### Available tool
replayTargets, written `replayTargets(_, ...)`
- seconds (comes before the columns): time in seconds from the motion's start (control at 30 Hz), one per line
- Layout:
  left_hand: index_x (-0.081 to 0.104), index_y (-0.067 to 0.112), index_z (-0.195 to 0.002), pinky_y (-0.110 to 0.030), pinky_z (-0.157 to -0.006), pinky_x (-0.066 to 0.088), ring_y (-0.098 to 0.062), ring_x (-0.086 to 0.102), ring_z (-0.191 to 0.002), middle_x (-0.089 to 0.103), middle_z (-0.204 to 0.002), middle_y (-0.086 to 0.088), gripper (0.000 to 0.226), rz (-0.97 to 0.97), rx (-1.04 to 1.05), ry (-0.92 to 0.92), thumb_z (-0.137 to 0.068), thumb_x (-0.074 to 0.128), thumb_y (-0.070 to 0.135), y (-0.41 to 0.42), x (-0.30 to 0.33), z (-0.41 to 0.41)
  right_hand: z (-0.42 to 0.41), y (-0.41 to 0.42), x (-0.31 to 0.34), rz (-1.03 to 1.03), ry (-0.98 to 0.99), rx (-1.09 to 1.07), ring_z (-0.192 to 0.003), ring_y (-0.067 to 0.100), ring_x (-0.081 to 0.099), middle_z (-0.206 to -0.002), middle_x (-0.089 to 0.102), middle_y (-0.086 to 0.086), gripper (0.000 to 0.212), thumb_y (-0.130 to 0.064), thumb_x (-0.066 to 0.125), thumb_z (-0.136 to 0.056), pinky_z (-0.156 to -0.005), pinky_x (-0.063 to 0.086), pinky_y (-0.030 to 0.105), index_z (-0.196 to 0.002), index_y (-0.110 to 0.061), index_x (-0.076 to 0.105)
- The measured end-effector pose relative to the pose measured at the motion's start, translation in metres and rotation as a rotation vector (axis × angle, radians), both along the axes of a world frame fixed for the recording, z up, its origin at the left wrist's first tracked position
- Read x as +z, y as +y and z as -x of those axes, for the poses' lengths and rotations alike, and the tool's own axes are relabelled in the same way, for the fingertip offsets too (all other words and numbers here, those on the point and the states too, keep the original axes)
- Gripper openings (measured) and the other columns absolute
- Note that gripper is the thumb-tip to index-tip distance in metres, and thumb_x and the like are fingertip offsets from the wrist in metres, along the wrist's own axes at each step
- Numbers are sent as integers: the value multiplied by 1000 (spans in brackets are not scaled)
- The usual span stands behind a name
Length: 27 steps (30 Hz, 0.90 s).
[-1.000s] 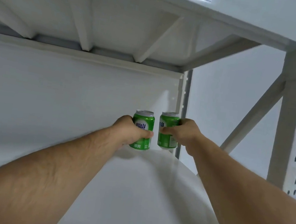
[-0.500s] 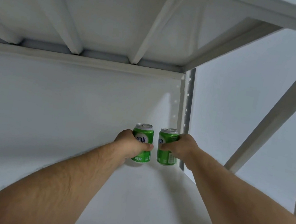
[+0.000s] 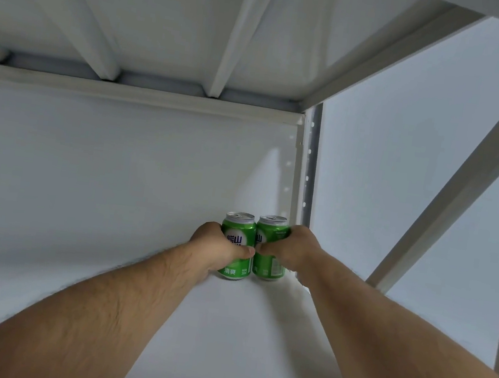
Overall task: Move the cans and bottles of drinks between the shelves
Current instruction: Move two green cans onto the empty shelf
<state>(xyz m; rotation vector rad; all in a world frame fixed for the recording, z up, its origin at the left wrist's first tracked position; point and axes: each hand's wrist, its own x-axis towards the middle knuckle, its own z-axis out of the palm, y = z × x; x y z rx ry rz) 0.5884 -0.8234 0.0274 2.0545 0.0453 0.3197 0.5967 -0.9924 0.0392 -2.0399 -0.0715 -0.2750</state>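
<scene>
White shelf (image 3: 222,337), two green cans (image 3: 237,246) upright.

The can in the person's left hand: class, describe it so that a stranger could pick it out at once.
Look to the far right corner of the white shelf, by the grey upright post. Two green cans stand there side by side. It is the left can, farther from the post, its white label facing us, in the left hand.

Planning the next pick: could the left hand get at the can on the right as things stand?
Probably not: the right hand is wrapped around that right can, and the left hand grips the left can.
</scene>
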Motion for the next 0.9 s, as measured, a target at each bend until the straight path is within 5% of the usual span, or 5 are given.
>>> replayTargets(0.27, 70, 11, -109, -44, -91, 61, -25, 74, -94, 76, -102, -7, 54, 24, -12, -4, -67, 96, 32, 1, 3, 1, -3, 2, -3, 44, 10, -36, -77, 18, 64, -91, 69, 5, 39, -29, 87, -72, -63, 49, 27, -101, -11, 68)
replayTargets(0.53, 70, 11, -112, -45, -92, 60, -26, 74, -97, 76, -106, -7, 56, 35, -37, 10, -67, 96, 30, 3, 3, 10, 4, 0, 0, 91, 68, -14, -88, 25, 62, -100, 64, 11, 38, -23, 78, -81, -67, 46, 28, -110, -4, 63)
replayTargets(0.67, 71, 10, -113, -45, -92, 60, -27, 75, -97, 77, -106, -9, 55, 56, -75, 16, -67, 97, 26, -2, 3, 19, 17, -14, 7, 183, 89, -76, -74, 27, 49, -81, 51, 12, 5, -2, 57, -88, -65, 42, 31, -87, -4, 53)
replayTargets(0.8, 70, 11, -113, -45, -91, 61, -27, 75, -97, 77, -106, -8, 57, 48, -104, 28, -65, 98, 26, -17, 3, 28, 29, -25, 13, 173, 62, -73, -85, 26, 48, -77, 47, 5, 28, -3, 56, -89, -70, 46, 34, -69, -15, 42)
replayTargets(0.9, 68, 10, -112, -45, -90, 62, -27, 75, -96, 76, -106, -9, 59, 40, -115, 34, -64, 98, 25, -32, 2, 35, 35, -31, 13, 114, 52, -74, -74, 26, 48, -72, 42, 3, 31, 0, 53, -91, -75, 43, 33, -68, -15, 39)
